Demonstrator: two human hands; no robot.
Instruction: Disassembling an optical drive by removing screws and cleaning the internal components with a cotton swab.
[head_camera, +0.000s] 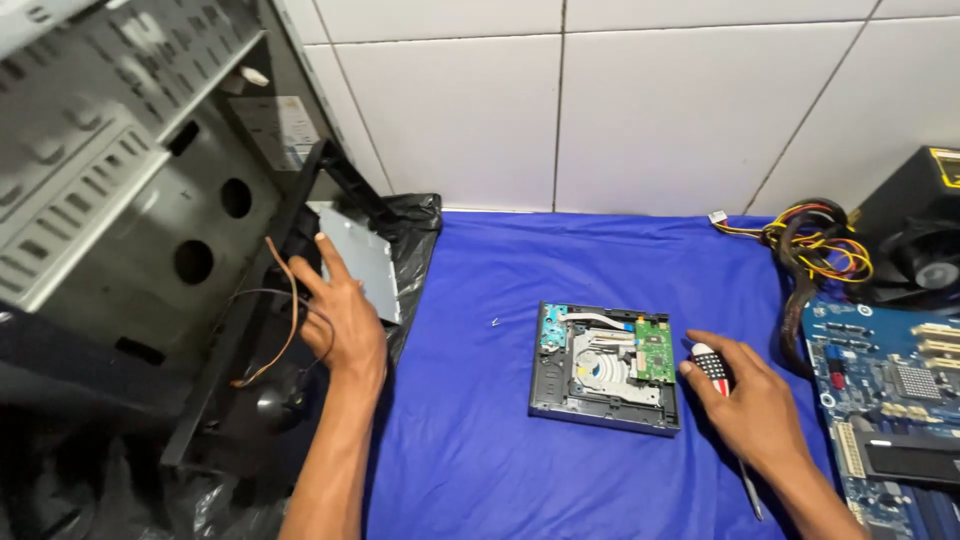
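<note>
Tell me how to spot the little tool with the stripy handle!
Find the big blue cloth covering the table, then the open disc drive lying in its middle. Just right of the drive rests the right hand, and under it is the screwdriver. Its handle is red and white with a dark patterned patch, unlike anything nearby, and its thin metal shaft pokes out below the hand.

Blue cloth (480, 440) spread over a work surface against a white tiled wall (660, 100). Opened optical drive (606, 368) with green circuit board lying near the centre, a small screw (495, 322) just left of it. Blue motherboard (890, 410) at the right edge, black power supply (915, 240) with coloured cable bundle (815, 245) behind. Black plastic bag (412, 240) and open computer case (130, 230) at left.
</note>
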